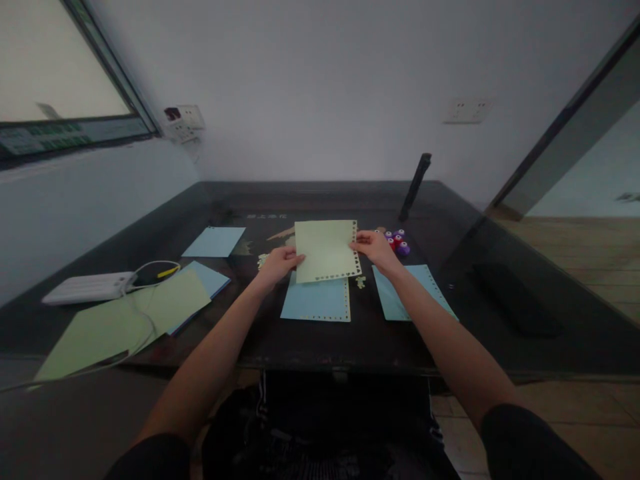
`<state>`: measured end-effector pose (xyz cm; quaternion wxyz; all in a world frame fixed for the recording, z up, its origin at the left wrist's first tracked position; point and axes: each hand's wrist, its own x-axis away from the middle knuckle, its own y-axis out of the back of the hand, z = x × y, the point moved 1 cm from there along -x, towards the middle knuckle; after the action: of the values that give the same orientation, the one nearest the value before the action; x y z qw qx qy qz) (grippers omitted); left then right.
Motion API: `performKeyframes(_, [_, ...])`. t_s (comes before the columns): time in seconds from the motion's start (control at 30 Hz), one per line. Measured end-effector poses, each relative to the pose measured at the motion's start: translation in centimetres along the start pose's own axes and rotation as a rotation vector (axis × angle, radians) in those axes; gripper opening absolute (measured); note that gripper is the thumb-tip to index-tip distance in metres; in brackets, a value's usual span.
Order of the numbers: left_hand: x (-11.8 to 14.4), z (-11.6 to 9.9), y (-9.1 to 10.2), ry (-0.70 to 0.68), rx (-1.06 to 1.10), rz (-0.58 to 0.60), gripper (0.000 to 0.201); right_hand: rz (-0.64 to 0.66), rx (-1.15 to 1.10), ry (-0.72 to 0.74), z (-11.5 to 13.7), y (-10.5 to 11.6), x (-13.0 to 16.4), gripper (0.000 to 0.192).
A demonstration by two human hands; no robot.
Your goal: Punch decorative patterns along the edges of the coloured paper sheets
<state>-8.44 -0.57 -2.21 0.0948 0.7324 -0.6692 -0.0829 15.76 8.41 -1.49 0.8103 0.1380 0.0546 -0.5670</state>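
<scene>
Two bare hands hold one pale green sheet [326, 251] just above the middle of the dark worktop [310, 340]. The left hand [278, 262] has its grip pinched on the sheet's left edge, and the right hand [373, 247] has its grip pinched on the right edge. The sheet has a row of small punched holes along its right and lower edges.

Directly beneath it lies a blue sheet with a punched border [316, 300], and a second blue sheet [406, 291] lies under the right forearm. A cluster of small purple and red punches [398, 241] sits just beyond the right hand. Toward the worktop's left edge lie larger green sheets [120, 321], more blue paper [214, 241], a white power strip [85, 287] and a trailing cable [150, 265]. A dark upright handle [415, 186] stands near the far edge.
</scene>
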Motion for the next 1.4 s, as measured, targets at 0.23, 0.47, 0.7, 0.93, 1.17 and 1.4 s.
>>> performKeyframes(0.23, [0.5,-1.0,0.0,-0.05,0.034,-0.088,0.016,0.052,-0.069,-0.184,-0.5,0.0,0.3,0.028])
performKeyframes(0.47, [0.4,-0.9,0.0,-0.083,0.032,-0.08,0.021,0.059,-0.052,-0.174,-0.3,0.1,0.3,0.028])
performKeyframes(0.7, [0.3,-0.4,-0.1,-0.052,0.12,0.074,0.027,0.036,-0.043,-0.139,-0.2,0.3,0.2,0.03])
performKeyframes(0.93, [0.6,-0.1,-0.6,-0.041,-0.065,0.211,0.026,0.035,-0.06,-0.103,-0.1,0.5,0.0,0.022])
performKeyframes(1.17, [0.4,0.4,-0.9,-0.103,-0.259,0.302,0.027,0.006,-0.068,-0.08,-0.1,0.4,0.1,0.028])
performKeyframes(1.4, [0.6,0.2,-1.1,-0.101,-0.267,0.332,0.023,0.008,-0.035,-0.074,-0.3,0.3,0.1,0.031])
